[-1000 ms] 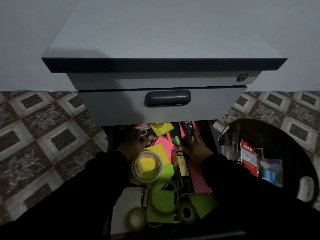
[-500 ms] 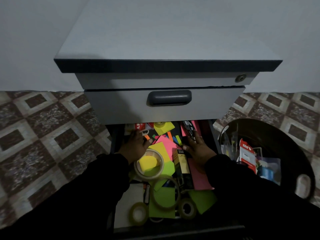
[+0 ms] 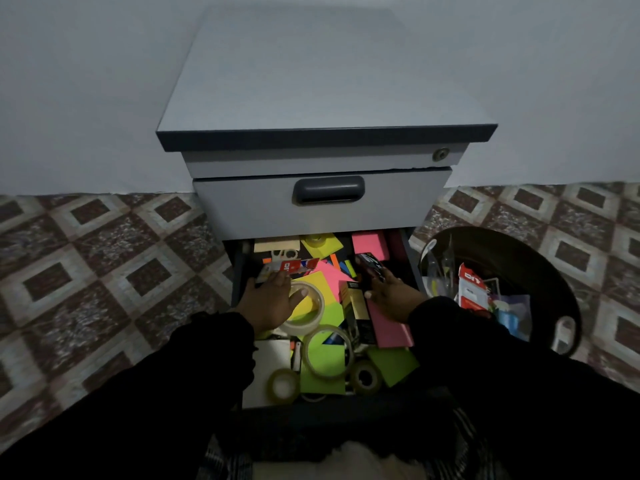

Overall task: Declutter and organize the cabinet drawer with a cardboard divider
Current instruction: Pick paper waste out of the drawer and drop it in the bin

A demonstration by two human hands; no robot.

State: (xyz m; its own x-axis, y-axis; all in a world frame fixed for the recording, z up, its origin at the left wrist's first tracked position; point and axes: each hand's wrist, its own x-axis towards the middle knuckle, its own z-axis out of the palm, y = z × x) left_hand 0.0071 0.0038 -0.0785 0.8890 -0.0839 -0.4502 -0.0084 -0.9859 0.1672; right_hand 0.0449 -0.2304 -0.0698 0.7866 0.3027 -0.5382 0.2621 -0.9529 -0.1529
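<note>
Our left hand (image 3: 268, 301) rests flat on a tape roll (image 3: 304, 308) in the drawer (image 3: 239, 271) — fingers straight. Our right hand (image 3: 391, 294) lies on a pink pad (image 3: 388, 323), fingers relaxed, gripping nothing.

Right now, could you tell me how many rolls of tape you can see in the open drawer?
4. One large clear roll under the left hand's fingers, another large roll just below it, a small clear roll at the front left, a dark roll front centre. More may be buried.

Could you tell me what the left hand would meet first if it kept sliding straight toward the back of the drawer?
Most likely the red-and-white packet, lying just beyond the left hand, whose fingertips seem almost on it; depth is unclear. The scissors sit behind.
</note>
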